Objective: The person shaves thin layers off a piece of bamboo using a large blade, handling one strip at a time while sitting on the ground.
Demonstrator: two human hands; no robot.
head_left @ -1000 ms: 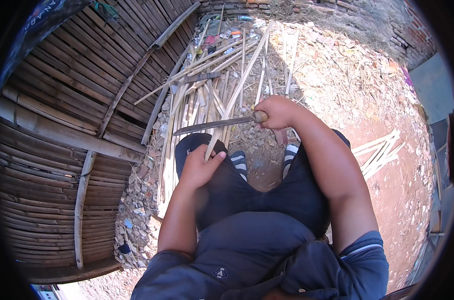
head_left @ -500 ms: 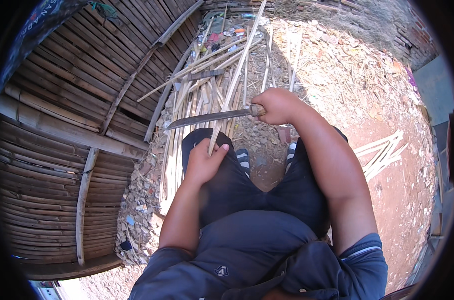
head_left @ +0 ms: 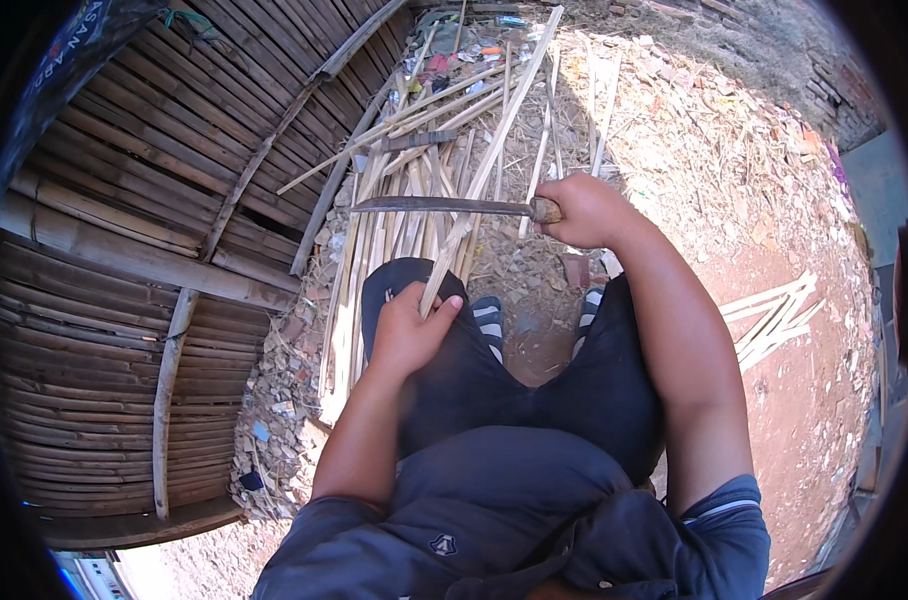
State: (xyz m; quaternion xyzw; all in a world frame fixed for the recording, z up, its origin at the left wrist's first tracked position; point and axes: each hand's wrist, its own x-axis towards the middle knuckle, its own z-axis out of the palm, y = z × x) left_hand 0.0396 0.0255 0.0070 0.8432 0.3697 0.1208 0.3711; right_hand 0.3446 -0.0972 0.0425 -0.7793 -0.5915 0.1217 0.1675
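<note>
My left hand (head_left: 417,324) is closed round the near end of a long pale bamboo strip (head_left: 502,132), thumb along its side, over my left knee. The strip slants away from me, up and to the right. In my right hand (head_left: 581,211) I grip the wooden handle of a machete (head_left: 444,205). Its long dark blade points left and crosses the strip beyond my left hand. Whether the edge touches the strip I cannot tell. Many more bamboo strips (head_left: 342,330) lie on the ground left of my left knee and beyond it.
A bamboo slat wall (head_left: 94,370) stands close on my left. Rubble and shavings (head_left: 674,130) cover the ground ahead, below a brick wall (head_left: 839,90). More pale strips (head_left: 774,318) lie on the dirt to my right. A dark block (head_left: 419,141) rests across the strip pile.
The machete has moved away from me and to the right, its blade now nearly level across the strip. The strip's far end has swung right. My left hand keeps its hold.
</note>
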